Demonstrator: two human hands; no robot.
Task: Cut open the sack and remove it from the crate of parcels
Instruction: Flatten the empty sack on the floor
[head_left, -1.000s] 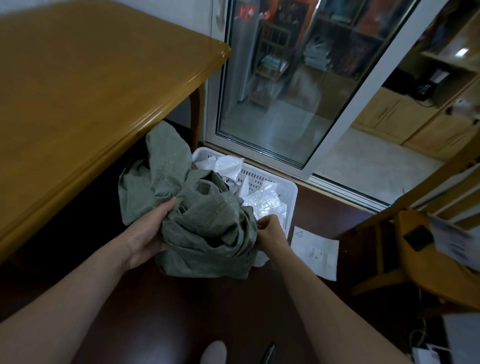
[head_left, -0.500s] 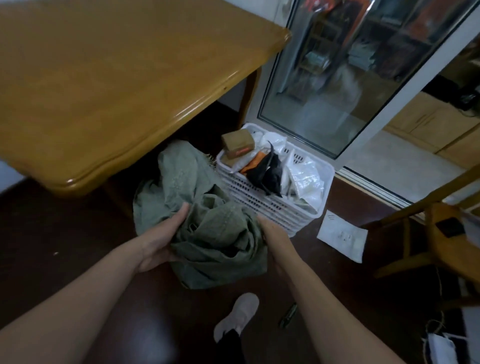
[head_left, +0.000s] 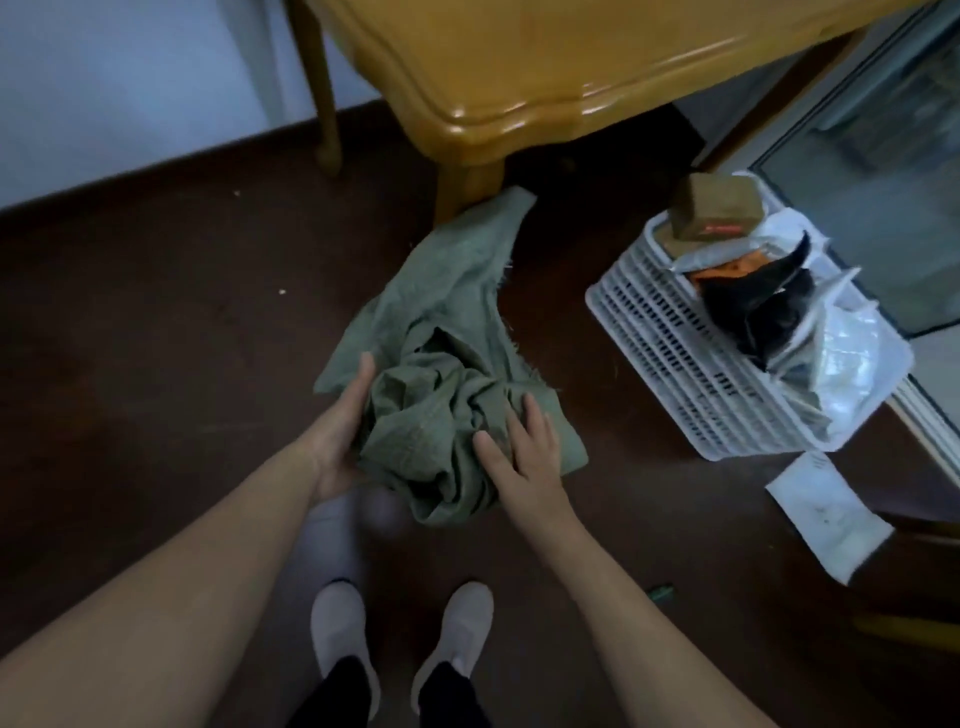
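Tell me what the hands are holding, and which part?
The crumpled green sack, pressed between both hands: the left hand flat against its left side, the right hand spread flat on its right side.

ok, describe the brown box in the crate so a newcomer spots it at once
Start at the wooden table; right of it stands a white slatted crate. The brown cardboard box sits on top at the crate's far corner, the only rigid parcel among soft plastic bags.

A grey-green woven fabric sack (head_left: 441, 395) is sitting crumpled in a heap, out of the crate, one frayed end trailing away. Apart to its right, a white slotted plastic crate (head_left: 675, 358) is standing, holding parcels (head_left: 753, 306): a brown box, black and pale plastic bags.
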